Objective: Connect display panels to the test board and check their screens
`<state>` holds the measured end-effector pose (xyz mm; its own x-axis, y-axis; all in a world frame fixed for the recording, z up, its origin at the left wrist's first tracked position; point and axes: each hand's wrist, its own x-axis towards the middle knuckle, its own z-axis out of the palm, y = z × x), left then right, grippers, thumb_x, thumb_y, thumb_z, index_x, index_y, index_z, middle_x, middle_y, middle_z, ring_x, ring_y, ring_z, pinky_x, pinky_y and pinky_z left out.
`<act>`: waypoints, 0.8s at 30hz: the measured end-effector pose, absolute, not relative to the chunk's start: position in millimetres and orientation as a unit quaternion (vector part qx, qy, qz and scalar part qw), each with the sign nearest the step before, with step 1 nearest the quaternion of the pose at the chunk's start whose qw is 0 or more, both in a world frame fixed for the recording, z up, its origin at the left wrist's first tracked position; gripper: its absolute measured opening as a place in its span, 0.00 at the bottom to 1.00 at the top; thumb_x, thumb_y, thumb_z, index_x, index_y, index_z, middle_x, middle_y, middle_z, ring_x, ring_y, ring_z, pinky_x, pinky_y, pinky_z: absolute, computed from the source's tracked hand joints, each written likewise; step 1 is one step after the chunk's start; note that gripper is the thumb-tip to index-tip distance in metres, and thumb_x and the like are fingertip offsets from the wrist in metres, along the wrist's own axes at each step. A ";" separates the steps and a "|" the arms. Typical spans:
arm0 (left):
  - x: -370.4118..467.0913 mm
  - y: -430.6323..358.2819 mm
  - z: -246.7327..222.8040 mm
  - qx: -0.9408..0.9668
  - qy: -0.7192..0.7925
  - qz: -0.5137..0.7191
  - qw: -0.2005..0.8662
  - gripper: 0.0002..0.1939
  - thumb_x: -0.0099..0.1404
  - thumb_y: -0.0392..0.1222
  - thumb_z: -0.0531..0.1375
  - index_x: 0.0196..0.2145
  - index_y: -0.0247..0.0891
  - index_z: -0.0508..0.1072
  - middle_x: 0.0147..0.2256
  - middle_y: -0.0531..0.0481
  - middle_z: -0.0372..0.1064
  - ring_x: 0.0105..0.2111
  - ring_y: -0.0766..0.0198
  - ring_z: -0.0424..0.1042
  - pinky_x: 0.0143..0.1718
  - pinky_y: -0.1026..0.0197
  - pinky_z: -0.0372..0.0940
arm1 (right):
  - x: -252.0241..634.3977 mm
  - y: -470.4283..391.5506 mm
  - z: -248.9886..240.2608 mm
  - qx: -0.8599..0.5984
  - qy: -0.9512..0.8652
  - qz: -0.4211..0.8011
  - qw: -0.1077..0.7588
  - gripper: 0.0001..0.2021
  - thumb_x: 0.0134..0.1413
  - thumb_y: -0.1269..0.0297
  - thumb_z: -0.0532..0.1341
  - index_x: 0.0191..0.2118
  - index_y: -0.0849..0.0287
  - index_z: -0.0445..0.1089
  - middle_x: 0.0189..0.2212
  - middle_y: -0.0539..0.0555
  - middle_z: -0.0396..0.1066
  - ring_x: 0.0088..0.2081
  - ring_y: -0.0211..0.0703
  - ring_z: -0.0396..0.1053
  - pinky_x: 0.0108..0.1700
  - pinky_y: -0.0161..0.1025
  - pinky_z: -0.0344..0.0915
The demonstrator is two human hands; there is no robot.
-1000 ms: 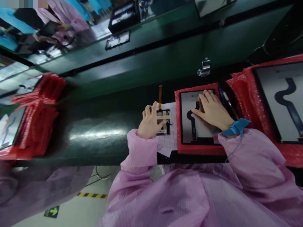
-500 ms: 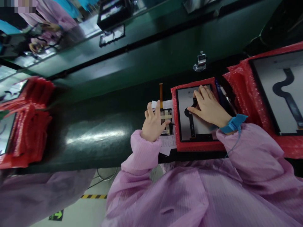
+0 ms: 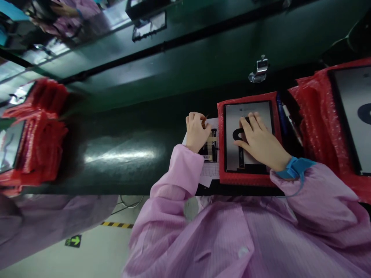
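My left hand (image 3: 198, 131) is closed, its curled fingertips around an orange ribbon cable (image 3: 203, 124), most of which they hide. Below those fingers a small dark circuit board (image 3: 213, 150) with pale tape strips lies on a printed paper sheet (image 3: 213, 170). My right hand (image 3: 259, 141), with a blue wrist strap (image 3: 292, 168), lies spread and flat on a grey display panel (image 3: 232, 114). A black curved flex cable (image 3: 241, 156) on the panel is partly under that hand. Red bubble wrap (image 3: 222, 154) borders the panel underneath.
Right of the panel lie a white pen (image 3: 291, 121) and a red-wrapped stack (image 3: 315, 123) topped by another panel (image 3: 352, 112). A metal hand counter (image 3: 260, 69) stands behind. Far left are more red-wrapped panels (image 3: 43, 143) and a co-worker's sleeve (image 3: 58, 224).
My left hand has gone from open above the circuit board to closed on the ribbon cable's upper part. My right hand stays spread on the panel. The camera view has shifted slightly.
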<state>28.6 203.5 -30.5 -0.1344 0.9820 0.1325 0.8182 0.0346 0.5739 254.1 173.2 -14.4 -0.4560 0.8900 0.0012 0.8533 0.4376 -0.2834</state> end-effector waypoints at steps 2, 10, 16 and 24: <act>22.9 206.3 -31.1 0.624 0.671 0.343 0.204 0.04 0.68 0.38 0.62 0.36 0.40 0.69 0.42 0.46 0.70 0.45 0.57 0.70 0.53 0.50 0.68 | 255.1 173.8 -15.9 -0.521 -0.842 0.118 0.072 0.36 0.69 0.53 0.55 0.72 0.74 0.51 0.71 0.79 0.50 0.74 0.72 0.45 0.70 0.66 0.55; 14.9 212.8 -37.7 0.587 0.525 0.501 0.360 0.19 0.76 0.56 0.53 0.42 0.39 0.73 0.36 0.47 0.78 0.35 0.65 0.77 0.43 0.59 0.71 | 254.8 170.7 -13.3 -0.518 -0.847 0.096 0.075 0.34 0.70 0.55 0.55 0.73 0.70 0.51 0.70 0.74 0.55 0.72 0.69 0.52 0.70 0.65 0.55; 15.9 208.5 -30.5 0.607 0.492 0.515 0.352 0.20 0.77 0.59 0.50 0.48 0.43 0.73 0.39 0.49 0.78 0.39 0.65 0.79 0.46 0.59 0.72 | 249.6 172.0 -7.6 -0.522 -0.833 0.146 0.110 0.33 0.66 0.62 0.58 0.73 0.65 0.52 0.64 0.68 0.65 0.68 0.66 0.59 0.67 0.64 0.61; 14.7 204.5 -29.4 0.630 0.476 0.495 0.362 0.13 0.73 0.52 0.59 0.41 0.39 0.76 0.32 0.52 0.75 0.33 0.66 0.77 0.42 0.59 0.71 | 239.3 176.9 -13.2 -0.536 -0.739 0.321 0.252 0.36 0.72 0.54 0.46 0.77 0.52 0.26 0.75 0.63 0.46 0.66 0.53 0.65 0.61 0.54 0.69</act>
